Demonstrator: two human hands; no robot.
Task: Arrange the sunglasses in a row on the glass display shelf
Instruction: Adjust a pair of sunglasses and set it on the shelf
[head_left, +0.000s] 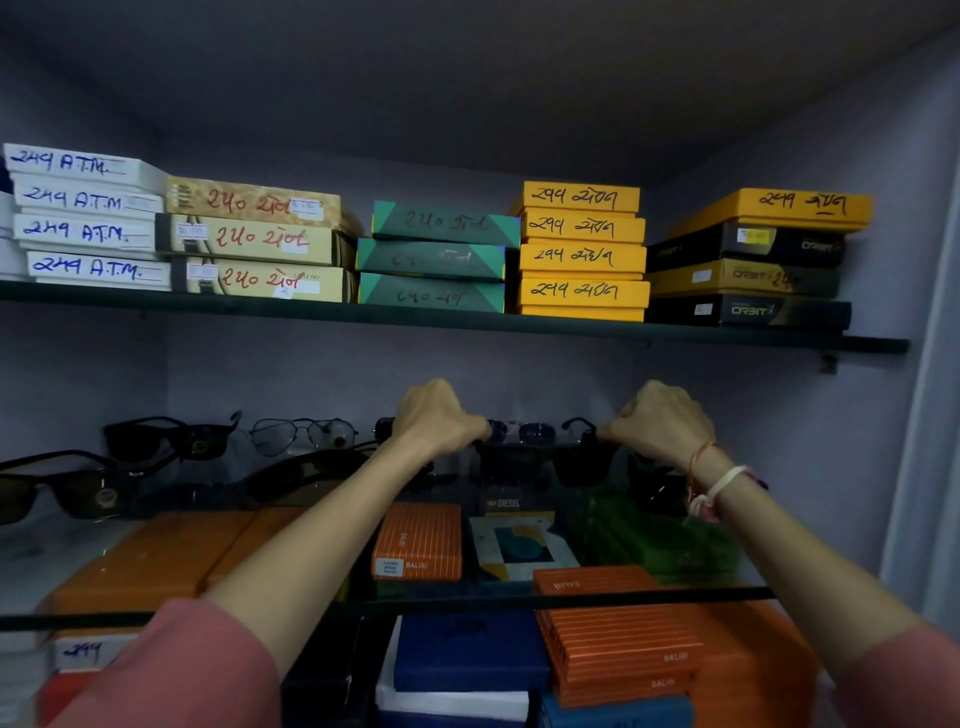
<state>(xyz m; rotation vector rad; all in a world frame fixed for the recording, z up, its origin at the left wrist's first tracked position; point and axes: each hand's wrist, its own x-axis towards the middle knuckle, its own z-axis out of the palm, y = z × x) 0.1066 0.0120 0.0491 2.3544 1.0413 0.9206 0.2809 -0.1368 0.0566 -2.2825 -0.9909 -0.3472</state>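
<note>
Both hands were up at the glass shelf (545, 595), each pinching one end of a dark pair of sunglasses (540, 460). Left hand (439, 418) was clenched on the left end near the hinge, right hand (662, 421) clenched on the right end. The pair sat between the two hands, mid-shelf, long axis running left-right, parallel to the shelf's front edge. Lenses hung down below the hands, front facing the camera. Couldn't tell whether it was resting on the glass or held just above it. Just behind it stood a blue-lens pair (522, 431), also set left-right, lenses facing forward. Further left along the back were a thin-rimmed aviator pair (301, 434) and a black pair (166, 439), both with long axis roughly left-right. Nearer the front at far left lay another black pair (52, 486), angled a bit; a dark pair (306, 470) lay just left of the left forearm. Something dark (654, 480) was behind the right wrist, too hidden to make out. Right wrist had a bracelet (719, 486). Upper shelf (467, 319) held stacked boxes (582, 252). More boxes showed through the glass below, including an orange box (418, 540).
</note>
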